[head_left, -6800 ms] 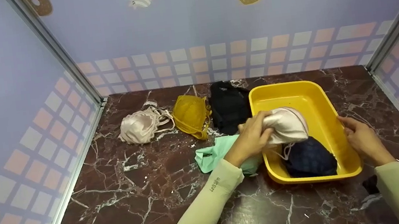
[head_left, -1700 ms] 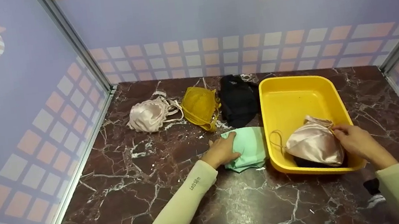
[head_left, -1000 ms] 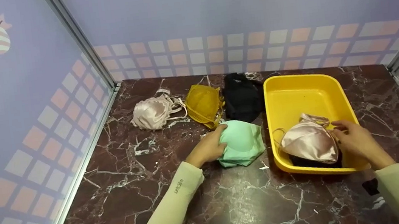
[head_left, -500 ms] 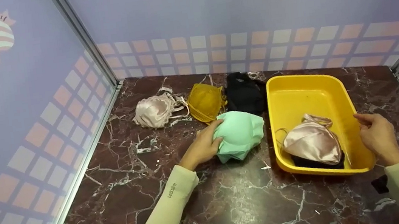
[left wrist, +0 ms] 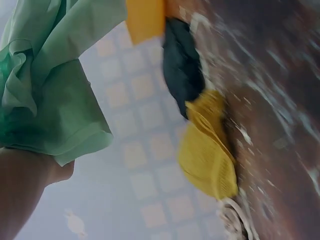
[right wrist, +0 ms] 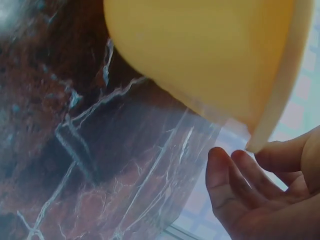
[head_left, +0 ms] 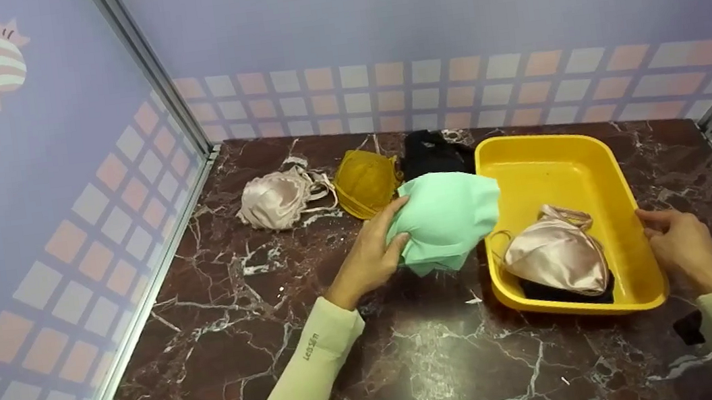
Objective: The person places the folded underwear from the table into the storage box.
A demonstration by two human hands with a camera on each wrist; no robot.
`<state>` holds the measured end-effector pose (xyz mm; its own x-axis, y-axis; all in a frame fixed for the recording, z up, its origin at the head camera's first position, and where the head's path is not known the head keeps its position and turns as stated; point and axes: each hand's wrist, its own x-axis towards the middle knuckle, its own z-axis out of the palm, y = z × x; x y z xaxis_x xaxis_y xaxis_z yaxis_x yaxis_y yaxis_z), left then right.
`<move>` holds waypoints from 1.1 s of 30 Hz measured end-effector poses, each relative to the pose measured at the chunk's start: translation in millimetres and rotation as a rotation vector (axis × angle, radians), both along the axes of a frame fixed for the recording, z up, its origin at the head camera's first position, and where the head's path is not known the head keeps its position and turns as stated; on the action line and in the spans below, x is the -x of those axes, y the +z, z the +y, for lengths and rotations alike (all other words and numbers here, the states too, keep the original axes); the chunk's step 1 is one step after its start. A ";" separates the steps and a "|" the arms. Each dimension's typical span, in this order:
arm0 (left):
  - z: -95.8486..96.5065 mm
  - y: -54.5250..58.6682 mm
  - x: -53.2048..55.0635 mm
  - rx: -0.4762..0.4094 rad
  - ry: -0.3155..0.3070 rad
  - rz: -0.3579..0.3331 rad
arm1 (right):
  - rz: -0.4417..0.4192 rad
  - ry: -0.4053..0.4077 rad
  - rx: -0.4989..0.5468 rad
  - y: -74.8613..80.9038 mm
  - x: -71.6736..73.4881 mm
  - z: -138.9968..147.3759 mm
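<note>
My left hand grips a mint-green bra by its left side. The bra is lifted off the tabletop, its right edge by the near-left rim of a yellow plastic tub. In the left wrist view the green bra hangs in loose folds. My right hand pinches the tub's right rim; in the right wrist view its fingertips meet the rim edge. Inside the tub, a pale pink satin bra lies over a dark navy one, mostly covered.
Along the back of the marbled table lie a pale satin bra, a mustard-yellow bra and a black garment, partly hidden. Patterned lilac wall panels enclose the back and sides.
Since the earliest frame, the pink satin bra has been put down in the tub. My left hand has taken the green bra from the table and raised it rightward. The right hand returned to the rim.
</note>
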<state>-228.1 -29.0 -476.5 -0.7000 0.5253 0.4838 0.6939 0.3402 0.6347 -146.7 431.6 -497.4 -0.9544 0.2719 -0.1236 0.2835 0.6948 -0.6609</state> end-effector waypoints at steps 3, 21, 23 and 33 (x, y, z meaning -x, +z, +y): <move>15.7 8.0 -7.2 -0.004 -0.041 0.033 | -0.018 -0.008 -0.008 -1.0 -1.6 1.5; 105.3 8.6 -21.8 0.009 -0.141 0.028 | 0.008 -0.054 0.018 -4.2 -1.2 -1.2; 115.6 7.8 -21.7 0.036 -0.148 0.032 | -0.001 -0.062 0.027 -4.4 -0.9 -2.0; 170.3 -2.4 -25.7 0.320 -0.111 -0.049 | 0.032 -0.057 -0.023 -3.8 -2.3 -0.6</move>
<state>-202.4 141.3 -478.8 -0.6487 0.7190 0.2495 0.7091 0.4519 0.5413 -144.4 431.0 -501.3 -0.9407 0.3279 -0.0867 0.3020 0.6934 -0.6542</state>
